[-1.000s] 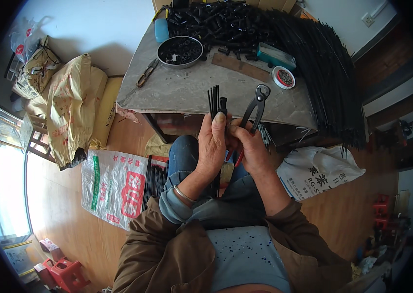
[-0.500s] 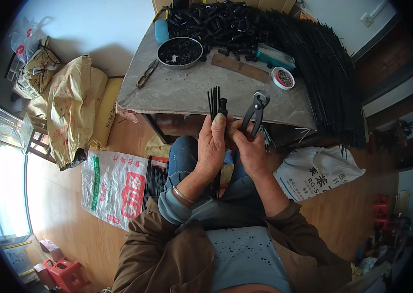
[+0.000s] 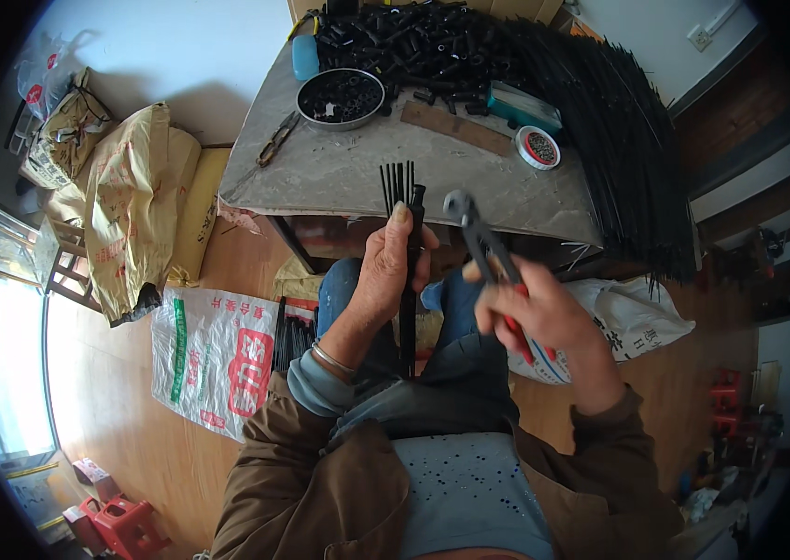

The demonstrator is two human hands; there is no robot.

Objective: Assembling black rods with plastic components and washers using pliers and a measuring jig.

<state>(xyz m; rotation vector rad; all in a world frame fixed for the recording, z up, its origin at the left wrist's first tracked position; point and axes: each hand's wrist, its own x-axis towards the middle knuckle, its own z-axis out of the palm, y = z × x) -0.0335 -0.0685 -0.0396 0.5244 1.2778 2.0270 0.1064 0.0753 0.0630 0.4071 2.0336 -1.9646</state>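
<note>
My left hand [image 3: 388,266] grips a bundle of thin black rods [image 3: 397,187] together with a thicker black tubular piece [image 3: 417,210]. Their tips stick up above my thumb, and the lower part of the bundle runs down between my knees. To the right, my right hand [image 3: 535,308] is wrapped round end-cutting pincers [image 3: 479,233] with dark jaws and red handles. The pincers' head points up and left, apart from the bundle. This hand is a little smeared by motion.
On the grey table [image 3: 339,173] are a round pan of small black rings [image 3: 341,98], pliers [image 3: 277,140], a flat brown strip [image 3: 458,129] and a tin of small metal bits [image 3: 538,147]. Behind lie heaped black tubes [image 3: 432,47] and long black rods [image 3: 609,149]. Sacks [image 3: 213,359] lie on the floor.
My right hand has moved right and away from my left hand, carrying the pincers, whose red handles now show. My left hand with the bundle has shifted slightly left.
</note>
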